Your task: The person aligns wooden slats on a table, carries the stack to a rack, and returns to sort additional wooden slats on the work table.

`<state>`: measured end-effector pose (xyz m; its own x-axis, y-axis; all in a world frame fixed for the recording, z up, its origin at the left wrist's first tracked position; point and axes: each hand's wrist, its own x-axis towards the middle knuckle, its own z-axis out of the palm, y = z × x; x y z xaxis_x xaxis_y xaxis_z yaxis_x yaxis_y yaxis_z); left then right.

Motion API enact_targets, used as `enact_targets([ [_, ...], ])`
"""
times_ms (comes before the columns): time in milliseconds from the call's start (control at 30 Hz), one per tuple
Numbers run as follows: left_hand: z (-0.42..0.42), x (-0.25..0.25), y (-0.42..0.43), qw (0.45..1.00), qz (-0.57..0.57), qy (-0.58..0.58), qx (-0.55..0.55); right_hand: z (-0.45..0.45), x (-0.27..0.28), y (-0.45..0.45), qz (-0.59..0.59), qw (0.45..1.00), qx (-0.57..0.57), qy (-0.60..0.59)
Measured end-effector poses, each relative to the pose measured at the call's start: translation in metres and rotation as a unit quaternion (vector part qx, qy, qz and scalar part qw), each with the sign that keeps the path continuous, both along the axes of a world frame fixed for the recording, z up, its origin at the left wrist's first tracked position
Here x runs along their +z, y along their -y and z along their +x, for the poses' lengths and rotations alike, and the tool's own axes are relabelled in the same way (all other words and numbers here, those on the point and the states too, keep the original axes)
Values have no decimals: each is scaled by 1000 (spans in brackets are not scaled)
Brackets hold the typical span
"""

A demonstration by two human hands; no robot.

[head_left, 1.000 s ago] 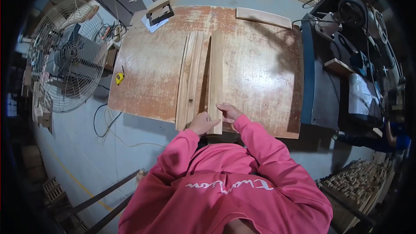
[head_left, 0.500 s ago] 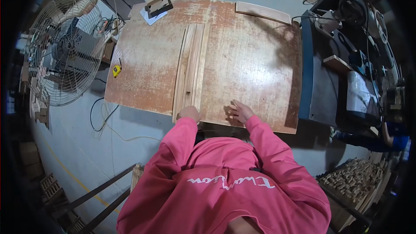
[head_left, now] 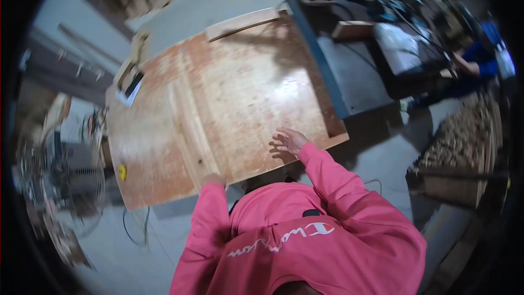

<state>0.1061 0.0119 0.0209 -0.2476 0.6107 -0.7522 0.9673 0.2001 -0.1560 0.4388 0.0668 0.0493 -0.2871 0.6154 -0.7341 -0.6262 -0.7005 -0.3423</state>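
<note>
Wooden strips [head_left: 191, 131] lie side by side, lengthwise across a worn wooden board table [head_left: 245, 93]. My left hand [head_left: 213, 179] is at their near end, its fingers hidden by the back of the hand and blur. My right hand [head_left: 289, 141] hovers over the near part of the table, right of the strips, with fingers spread and nothing in it.
A yellow tape measure [head_left: 122, 172] lies at the table's left edge. Along the far edge is a flat board [head_left: 243, 23]. A machine bench [head_left: 349, 71] stands at the right, near a person in blue [head_left: 483, 52]. A fan [head_left: 73, 186] is at left.
The view has turned to the right. The separate strip both hands were at now lies with the others at left. My right hand has let go and moved off to the right, fingers spread.
</note>
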Motion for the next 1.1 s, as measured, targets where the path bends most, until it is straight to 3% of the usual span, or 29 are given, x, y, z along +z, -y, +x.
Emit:
enact_targets([
  [133, 1, -1, -5, 999, -30, -34, 16, 47, 4, -12, 60, 993, -102, -7],
  [200, 8, 16, -7, 993, -64, -17, 102, 63, 7, -18, 91, 986, -136, -17],
  [400, 4, 11, -6, 996, -52, 2, 76, 105, 21, -19, 129, 973, -191, -20],
  [533, 17, 29, -2, 996, -69, -41, 27, 120, 42, -45, 71, 961, -266, 22],
  [600, 16, 25, 1, 996, -56, -51, 37, 129, 40, -71, 121, 957, -261, 42],
  [867, 8, 0, 8, 998, -6, -67, 19, 115, 59, -180, 135, 942, -290, 102],
  [1100, 6, 11, 13, 998, 11, -53, 23, 55, 62, -227, 146, 922, -316, 169],
])
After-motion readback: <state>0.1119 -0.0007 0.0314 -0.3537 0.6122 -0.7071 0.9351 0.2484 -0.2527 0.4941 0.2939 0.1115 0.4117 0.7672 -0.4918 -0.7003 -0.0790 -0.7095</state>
